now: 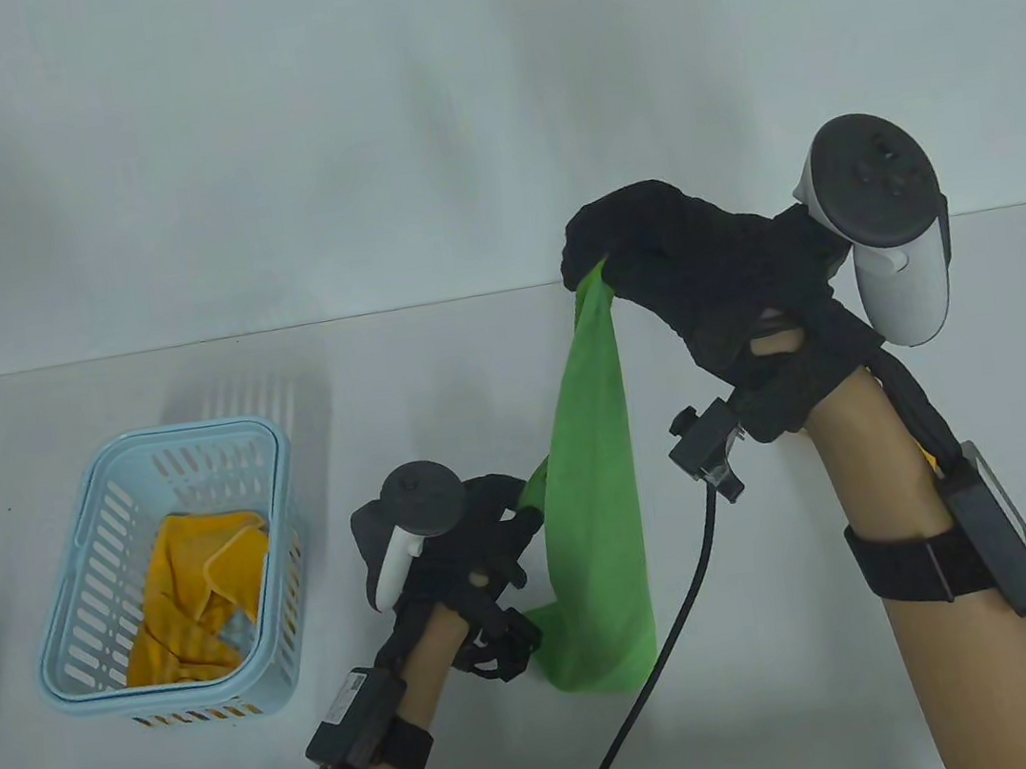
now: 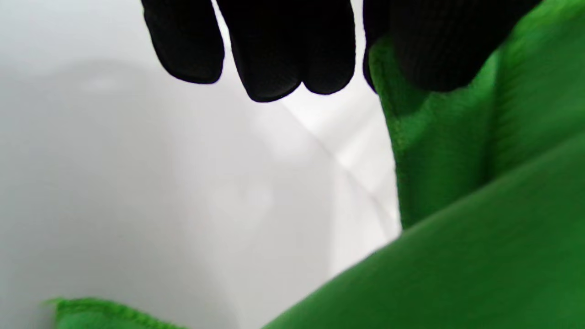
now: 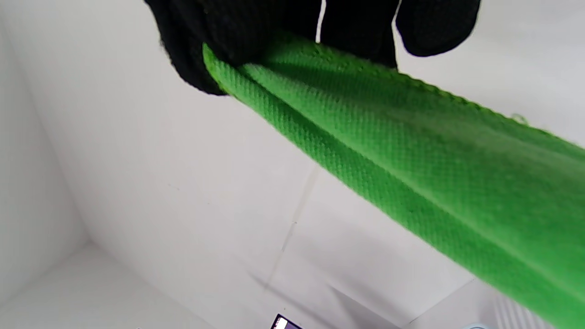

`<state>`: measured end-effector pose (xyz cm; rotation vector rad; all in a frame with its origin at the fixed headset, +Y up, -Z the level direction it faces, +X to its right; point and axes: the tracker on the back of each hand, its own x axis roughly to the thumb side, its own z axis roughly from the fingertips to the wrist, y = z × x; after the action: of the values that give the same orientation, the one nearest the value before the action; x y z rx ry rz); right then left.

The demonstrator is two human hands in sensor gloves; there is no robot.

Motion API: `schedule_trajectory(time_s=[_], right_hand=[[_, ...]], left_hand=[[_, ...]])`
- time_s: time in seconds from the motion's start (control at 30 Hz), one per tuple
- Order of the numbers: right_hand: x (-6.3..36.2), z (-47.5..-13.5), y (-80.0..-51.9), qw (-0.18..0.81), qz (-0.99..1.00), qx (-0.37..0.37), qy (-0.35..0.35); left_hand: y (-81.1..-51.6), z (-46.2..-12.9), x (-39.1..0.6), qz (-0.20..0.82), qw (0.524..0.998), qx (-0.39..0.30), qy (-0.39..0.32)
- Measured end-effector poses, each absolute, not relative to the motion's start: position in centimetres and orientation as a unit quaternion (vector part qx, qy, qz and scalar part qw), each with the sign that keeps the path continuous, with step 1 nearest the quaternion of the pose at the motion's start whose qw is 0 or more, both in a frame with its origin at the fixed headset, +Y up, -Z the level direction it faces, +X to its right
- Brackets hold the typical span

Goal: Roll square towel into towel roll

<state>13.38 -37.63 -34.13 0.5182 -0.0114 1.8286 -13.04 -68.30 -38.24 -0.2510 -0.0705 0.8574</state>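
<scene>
A green towel hangs stretched between my two hands above the white table. My right hand is raised at the upper right and pinches the towel's top corner. In the right wrist view the green cloth runs from those fingers down to the right. My left hand is lower, near the table, and pinches the towel's left edge. The left wrist view shows my thumb and a finger closed on the green towel, the other fingers hanging free. The towel's lower end drapes by my left wrist.
A light blue slotted basket stands on the left of the table and holds a crumpled yellow cloth. A black cable runs from my right wrist down to the bottom edge. A white wall rises behind the table.
</scene>
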Motion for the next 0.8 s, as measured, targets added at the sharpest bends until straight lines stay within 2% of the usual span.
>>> schedule_trajectory(time_s=[0.2,0.4,0.6,0.8], right_hand=[[15.9,-34.3,-39.3,0.561,0.808,0.184,-0.008],[19.1,-35.1,-42.7,0.556,0.821,0.128,0.000],[21.5,-35.9,-45.7,0.532,0.844,0.073,0.009],[23.1,-36.7,-49.0,0.446,0.894,0.023,0.043]], left_hand=[[-65.3,-37.4,-17.4,0.434,0.900,-0.044,0.007],[-63.4,-36.3,-20.7,0.457,0.889,0.005,0.036],[-61.8,-35.4,-22.5,0.484,0.873,0.040,0.054],[-61.1,-35.1,-24.0,0.499,0.861,0.060,0.070]])
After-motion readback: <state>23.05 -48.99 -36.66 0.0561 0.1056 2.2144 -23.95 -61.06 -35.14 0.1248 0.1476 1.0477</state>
